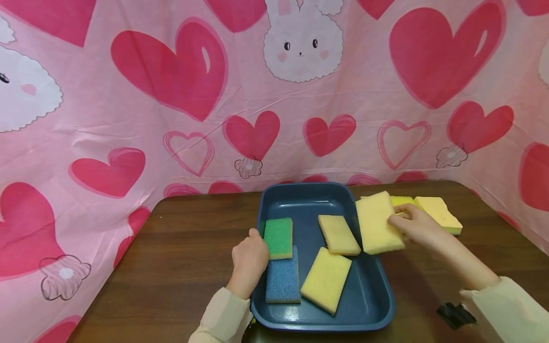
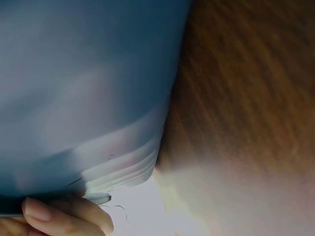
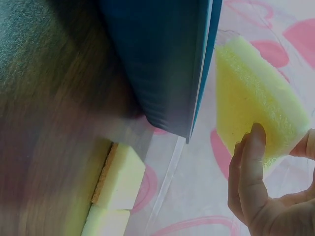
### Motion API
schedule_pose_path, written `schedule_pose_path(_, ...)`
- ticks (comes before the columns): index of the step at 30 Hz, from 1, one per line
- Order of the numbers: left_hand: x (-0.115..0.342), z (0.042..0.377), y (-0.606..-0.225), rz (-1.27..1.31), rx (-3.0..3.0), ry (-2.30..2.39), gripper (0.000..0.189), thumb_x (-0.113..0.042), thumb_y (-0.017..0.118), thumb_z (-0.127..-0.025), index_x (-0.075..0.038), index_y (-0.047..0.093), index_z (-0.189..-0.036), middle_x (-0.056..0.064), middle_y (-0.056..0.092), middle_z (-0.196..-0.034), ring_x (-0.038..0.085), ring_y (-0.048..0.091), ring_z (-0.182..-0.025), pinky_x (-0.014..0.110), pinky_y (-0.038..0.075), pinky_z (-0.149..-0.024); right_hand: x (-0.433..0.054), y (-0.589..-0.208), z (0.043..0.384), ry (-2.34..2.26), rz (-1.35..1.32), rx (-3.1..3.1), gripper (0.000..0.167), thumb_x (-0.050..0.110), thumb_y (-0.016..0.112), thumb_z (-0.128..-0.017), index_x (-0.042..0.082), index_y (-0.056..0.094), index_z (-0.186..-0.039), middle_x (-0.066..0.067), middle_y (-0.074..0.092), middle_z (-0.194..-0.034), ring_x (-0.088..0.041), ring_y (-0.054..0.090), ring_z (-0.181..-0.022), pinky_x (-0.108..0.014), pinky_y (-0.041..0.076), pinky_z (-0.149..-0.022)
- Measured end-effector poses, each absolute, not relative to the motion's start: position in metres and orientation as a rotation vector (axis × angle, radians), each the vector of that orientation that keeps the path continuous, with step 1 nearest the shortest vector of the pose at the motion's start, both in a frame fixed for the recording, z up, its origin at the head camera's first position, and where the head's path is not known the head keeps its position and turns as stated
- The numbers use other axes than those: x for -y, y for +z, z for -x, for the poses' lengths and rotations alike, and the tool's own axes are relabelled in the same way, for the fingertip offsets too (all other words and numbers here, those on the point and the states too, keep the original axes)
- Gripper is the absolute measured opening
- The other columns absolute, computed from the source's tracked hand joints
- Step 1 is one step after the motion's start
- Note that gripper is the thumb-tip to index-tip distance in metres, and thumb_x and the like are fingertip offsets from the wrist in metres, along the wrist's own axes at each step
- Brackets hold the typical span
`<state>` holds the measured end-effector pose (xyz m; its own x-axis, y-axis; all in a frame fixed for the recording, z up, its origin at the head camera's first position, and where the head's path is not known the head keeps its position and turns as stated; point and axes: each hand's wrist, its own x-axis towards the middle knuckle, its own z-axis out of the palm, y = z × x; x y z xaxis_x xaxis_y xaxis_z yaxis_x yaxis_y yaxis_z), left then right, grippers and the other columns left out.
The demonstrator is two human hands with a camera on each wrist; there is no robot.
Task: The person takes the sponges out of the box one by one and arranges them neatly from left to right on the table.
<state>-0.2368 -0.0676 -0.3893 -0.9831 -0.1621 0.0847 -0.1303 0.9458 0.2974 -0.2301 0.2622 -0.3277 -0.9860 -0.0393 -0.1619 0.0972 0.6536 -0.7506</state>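
Observation:
My left hand [image 1: 250,253] grips the left rim of a dark blue tray [image 1: 321,327]; the left wrist view shows its fingers curled at the tray's edge. With its thumb and fingers, my right hand [image 1: 413,225] pinches a yellow sponge [image 1: 377,224], held tilted over the tray's right rim. In the right wrist view this sponge [image 3: 246,93] shows a deeper yellow face and a paler side. Inside the tray, a green sponge [image 1: 278,237] overlaps a blue sponge [image 1: 283,278] at the left. A pale yellow sponge [image 1: 339,234] and another yellow sponge [image 1: 327,281] lie toward the right.
More yellow sponges [image 1: 439,214] lie on the brown wooden table [image 1: 188,247] beyond my right hand, partly hidden by it and the held sponge. A pink cloth [image 1: 244,95] with hearts and rabbits hangs behind the table. A small black item [image 1: 455,315] shows by my right sleeve.

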Motion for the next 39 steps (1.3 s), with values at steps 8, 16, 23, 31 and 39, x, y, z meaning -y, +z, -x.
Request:
schedule_pose_path(8,0.068,0.236,-0.389,-0.229,2.996,-0.433,0.009,-0.008,0.044,-0.095,-0.001,0.048,-0.092,0.017,0.061,-0.069,0.029,0.062,-0.061,0.042,0.049,-0.058,-0.273,-0.33,0.227,-1.288,-0.069,-2.701,0.057,0.02,0.04,-0.095,-0.021,0.024,-0.13,-0.027,0.056,-0.101,-0.006,0.054,-0.07,-0.025,0.05,-0.06)
schedule_pose_path(16,0.067,0.235,-0.388,-0.224,2.988,-0.422,0.009,-0.008,0.045,-0.095,-0.001,0.048,-0.089,0.016,0.059,-0.066,0.028,0.061,-0.059,0.041,0.048,-0.056,-0.281,-0.334,0.221,-1.298,-0.078,-2.708,0.051,0.019,0.04,-0.096,-0.019,0.027,-0.127,-0.021,0.059,-0.095,-0.006,0.054,-0.067,-0.026,0.049,-0.06)
schedule_pose_path(23,0.067,0.235,-0.389,-0.224,2.989,-0.397,0.009,-0.008,0.045,-0.095,-0.001,0.048,-0.089,0.015,0.057,-0.064,0.027,0.06,-0.057,0.04,0.047,-0.054,-0.29,-0.34,0.219,-1.285,-0.073,-2.708,0.05,0.017,0.04,-0.096,-0.021,0.027,-0.126,-0.023,0.059,-0.096,-0.004,0.055,-0.07,-0.023,0.05,-0.062)
schedule_pose_path(31,0.067,0.236,-0.39,-0.234,3.004,-0.4,0.012,-0.011,0.045,-0.096,-0.001,0.048,-0.09,0.016,0.059,-0.066,0.029,0.061,-0.06,0.041,0.048,-0.057,-0.299,-0.345,0.215,-1.261,-0.075,-2.676,0.054,0.02,0.04,-0.098,-0.021,0.025,-0.129,-0.029,0.057,-0.103,-0.006,0.056,-0.075,-0.024,0.051,-0.065)
schedule_pose_path(39,0.067,0.237,-0.39,-0.246,3.03,-0.406,0.01,-0.009,0.044,-0.096,-0.001,0.049,-0.094,0.015,0.059,-0.067,0.027,0.06,-0.059,0.04,0.048,-0.057,-0.305,-0.349,0.211,-1.274,-0.07,-2.645,0.056,0.02,0.039,-0.099,-0.022,0.021,-0.132,-0.033,0.053,-0.109,-0.008,0.059,-0.08,-0.025,0.052,-0.067)
